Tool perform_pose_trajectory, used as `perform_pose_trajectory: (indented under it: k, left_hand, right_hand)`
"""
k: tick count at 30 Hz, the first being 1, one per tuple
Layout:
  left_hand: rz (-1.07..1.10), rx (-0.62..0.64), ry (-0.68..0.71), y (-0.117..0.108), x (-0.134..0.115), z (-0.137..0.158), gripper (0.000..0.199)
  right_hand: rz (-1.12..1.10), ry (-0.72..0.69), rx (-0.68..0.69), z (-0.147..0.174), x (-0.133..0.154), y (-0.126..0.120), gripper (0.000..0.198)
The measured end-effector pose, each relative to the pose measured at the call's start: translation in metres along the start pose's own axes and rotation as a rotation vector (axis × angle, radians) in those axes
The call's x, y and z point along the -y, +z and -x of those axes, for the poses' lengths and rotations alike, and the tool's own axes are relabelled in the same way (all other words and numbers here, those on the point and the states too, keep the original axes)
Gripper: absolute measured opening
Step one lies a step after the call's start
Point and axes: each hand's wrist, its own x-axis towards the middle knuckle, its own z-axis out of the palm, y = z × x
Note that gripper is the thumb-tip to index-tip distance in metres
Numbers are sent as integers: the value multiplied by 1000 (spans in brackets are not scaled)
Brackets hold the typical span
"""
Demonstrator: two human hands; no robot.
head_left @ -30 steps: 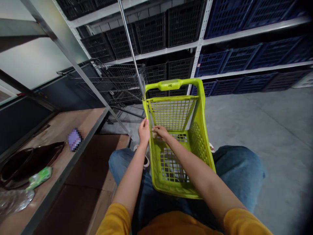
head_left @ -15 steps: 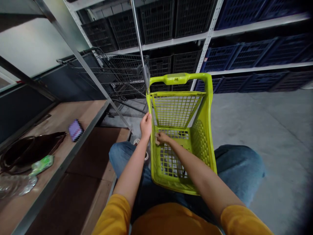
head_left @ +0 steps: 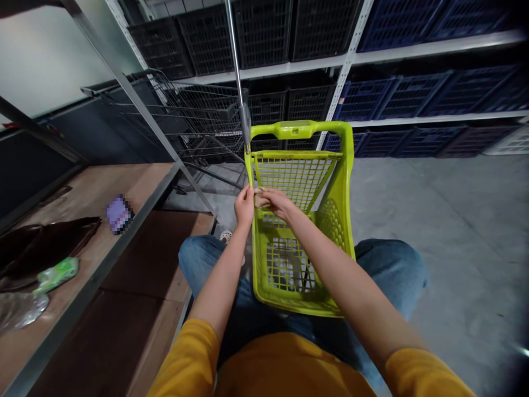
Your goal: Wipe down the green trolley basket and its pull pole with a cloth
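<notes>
A yellow-green plastic shopping basket (head_left: 344, 220) with a broad handle stands between my knees. My left hand (head_left: 244, 205) is closed on the upper part of its left side wall. Inside the basket, my right hand (head_left: 278, 202) pinches a crumpled beige cloth (head_left: 260, 198) against that same wall, close beside the left fingers. A metal pole (head_left: 236, 60) rises from the basket's left upper corner. Part of the cloth is hidden by the right fingers.
At left, a wooden shelf (head_left: 136, 175) with a metal edge bears a purple packet (head_left: 119, 214), a green packet (head_left: 58, 274), a dark bag (head_left: 45, 245) and clear plastic (head_left: 25, 309). Wire shopping carts (head_left: 198, 118) and racks of black crates (head_left: 262, 36) and blue crates (head_left: 367, 99) stand behind.
My right hand has moved up with the cloth, from low inside the basket to the wall near its upper edge. The left hand keeps its hold. The view has shifted slightly.
</notes>
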Motion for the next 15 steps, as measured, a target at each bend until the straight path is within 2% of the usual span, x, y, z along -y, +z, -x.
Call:
perform_pose_trajectory:
  k: [2,4,6,10,13,15]
  left_hand:
    - [16,-1,-2,1,1,-1,32]
    - [23,-10,-9,1,0,-1,32]
    - [29,-12,-11,1,-1,0,31]
    - [39,8,-3,0,-5,1,32]
    - [43,5,-5,-1,-4,2,31]
    - [53,10,5,-1,-2,2,31]
  right_hand:
    - [-56,-82,58,7,5,2,25]
    - [4,-67,82,15,-4,3,27]
    - [192,8,42,20,-23,2,21]
    - [559,115,-131,25,-66,-2,14]
    - [689,167,-153,32,-92,-5,18]
    - [796,225,-122,41,-106,-6,21]
